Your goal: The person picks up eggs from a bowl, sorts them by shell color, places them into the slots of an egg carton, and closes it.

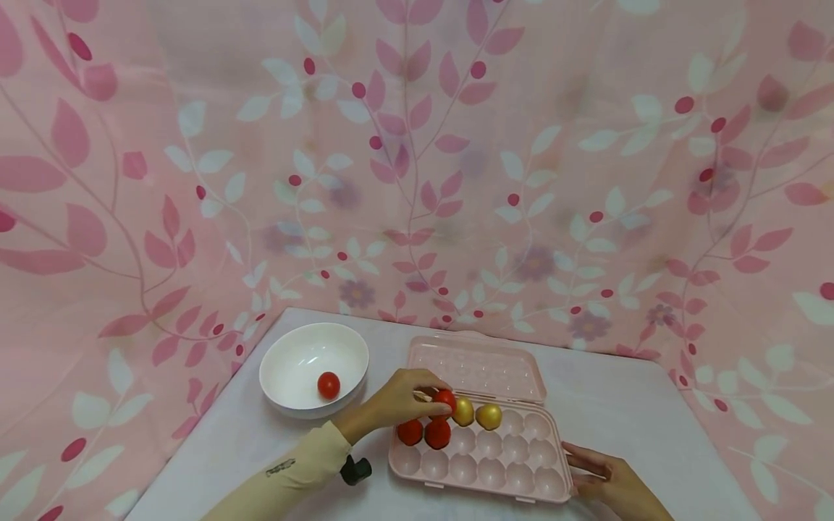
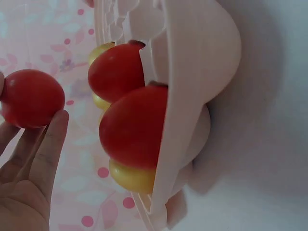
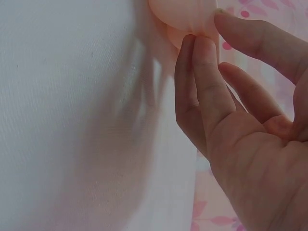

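Note:
My left hand [image 1: 407, 398] pinches a red egg [image 2: 32, 98] between thumb and fingers, above the back left of a pink egg box [image 1: 478, 486]. Two more red eggs [image 1: 438, 433] sit in cups at the box's left side. Gold eggs [image 1: 489, 416] stand in the back row; in the left wrist view another gold egg [image 2: 132, 178] shows partly behind a red one. At the box's right end, my right hand [image 1: 612, 481] touches its side with fairly straight fingertips [image 3: 204, 50], the thumb near the rim.
A white bowl [image 1: 287, 401] with one red egg [image 1: 329, 385] inside stands on the left. The box's lid [image 1: 478, 365] lies folded back behind it. A small black object [image 1: 355, 470] is near my left wrist. Floral cloth [image 1: 417, 181] hangs behind the white table [image 1: 612, 405].

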The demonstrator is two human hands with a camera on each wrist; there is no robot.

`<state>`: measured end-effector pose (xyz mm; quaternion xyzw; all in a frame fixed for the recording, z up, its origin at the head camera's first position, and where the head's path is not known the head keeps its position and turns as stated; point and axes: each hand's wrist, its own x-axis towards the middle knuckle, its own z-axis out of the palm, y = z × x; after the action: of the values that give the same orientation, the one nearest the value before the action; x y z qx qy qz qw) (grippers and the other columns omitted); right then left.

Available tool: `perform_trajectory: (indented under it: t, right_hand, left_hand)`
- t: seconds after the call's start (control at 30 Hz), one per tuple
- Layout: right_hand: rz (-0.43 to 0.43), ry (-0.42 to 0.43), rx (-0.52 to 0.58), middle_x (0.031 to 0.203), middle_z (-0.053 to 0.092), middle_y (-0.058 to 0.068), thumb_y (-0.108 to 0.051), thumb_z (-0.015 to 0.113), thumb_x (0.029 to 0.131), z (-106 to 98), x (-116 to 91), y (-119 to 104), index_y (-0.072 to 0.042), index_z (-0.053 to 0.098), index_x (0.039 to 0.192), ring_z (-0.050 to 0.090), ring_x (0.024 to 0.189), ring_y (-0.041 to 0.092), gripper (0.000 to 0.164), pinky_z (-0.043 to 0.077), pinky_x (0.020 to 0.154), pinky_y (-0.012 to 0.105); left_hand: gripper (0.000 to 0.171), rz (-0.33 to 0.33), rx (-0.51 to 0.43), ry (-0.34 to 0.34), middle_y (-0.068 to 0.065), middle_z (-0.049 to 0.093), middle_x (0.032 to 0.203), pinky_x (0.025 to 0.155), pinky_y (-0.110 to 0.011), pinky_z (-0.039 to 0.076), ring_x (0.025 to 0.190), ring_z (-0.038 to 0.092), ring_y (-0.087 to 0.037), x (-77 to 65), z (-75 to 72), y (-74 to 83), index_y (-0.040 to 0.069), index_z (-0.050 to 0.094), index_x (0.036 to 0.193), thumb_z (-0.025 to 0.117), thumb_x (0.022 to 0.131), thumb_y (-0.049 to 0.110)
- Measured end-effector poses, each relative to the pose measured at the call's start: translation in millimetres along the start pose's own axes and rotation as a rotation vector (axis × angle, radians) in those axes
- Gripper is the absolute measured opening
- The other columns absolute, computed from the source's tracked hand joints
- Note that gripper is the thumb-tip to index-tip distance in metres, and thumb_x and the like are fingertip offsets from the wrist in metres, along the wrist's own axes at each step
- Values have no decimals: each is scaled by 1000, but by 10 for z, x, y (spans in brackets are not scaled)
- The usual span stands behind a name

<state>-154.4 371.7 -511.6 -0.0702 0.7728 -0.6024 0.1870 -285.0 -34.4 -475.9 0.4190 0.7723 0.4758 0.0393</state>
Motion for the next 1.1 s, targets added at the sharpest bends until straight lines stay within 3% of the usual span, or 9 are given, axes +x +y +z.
perform_trajectory:
  t: [0.17, 0.33, 0.53, 0.8, 0.93, 1.1]
  right_hand:
    - [23, 26, -21, 140, 45, 30, -8, 66, 91, -2, 10, 14, 5, 35, 146, 60, 108, 5, 65, 53, 84, 29]
    - [10, 15, -3, 141, 42, 31, -8, 63, 92, -22, 12, 13, 7, 33, 146, 60, 110, 6, 63, 53, 85, 30]
    - [11, 11, 12, 141, 43, 31, -8, 63, 92, -20, 1, 11, 7, 33, 146, 61, 110, 6, 63, 53, 86, 30]
    - [11, 11, 2, 141, 43, 31, -8, 64, 92, -17, -3, 14, 6, 34, 146, 60, 114, 13, 63, 53, 86, 30]
    - [12, 4, 10, 141, 42, 31, -7, 63, 92, -22, 0, 15, 7, 33, 146, 59, 115, 16, 63, 53, 87, 30]
    - [0, -6, 32, 141, 41, 32, -6, 62, 93, -16, -4, 30, 8, 32, 146, 57, 119, 25, 62, 53, 87, 32]
  left_hand:
    - [41, 56, 71, -41, 7, 64, 106, 79, -24, 54, 96, 59, -3, 23, 106, 1, 8, 71, 114, 76, 85, 37]
    - [42, 78, 68, -55, 8, 62, 107, 83, -28, 54, 99, 58, -4, 59, 205, -5, 11, 70, 119, 74, 85, 37]
    - [42, 100, 86, -85, 12, 63, 111, 80, -19, 52, 99, 59, 0, 122, 314, -28, 21, 70, 122, 72, 85, 41]
    - [44, 133, 129, -125, 8, 66, 116, 82, -18, 51, 98, 60, 2, 195, 359, 7, 11, 67, 124, 69, 88, 35]
    - [41, 142, 155, -157, 6, 67, 118, 85, -17, 49, 99, 61, 2, 208, 360, 30, 12, 68, 124, 69, 89, 33]
    - [37, 133, 183, -240, 9, 67, 114, 83, -14, 49, 95, 60, 3, 226, 375, 52, 12, 70, 120, 72, 88, 30]
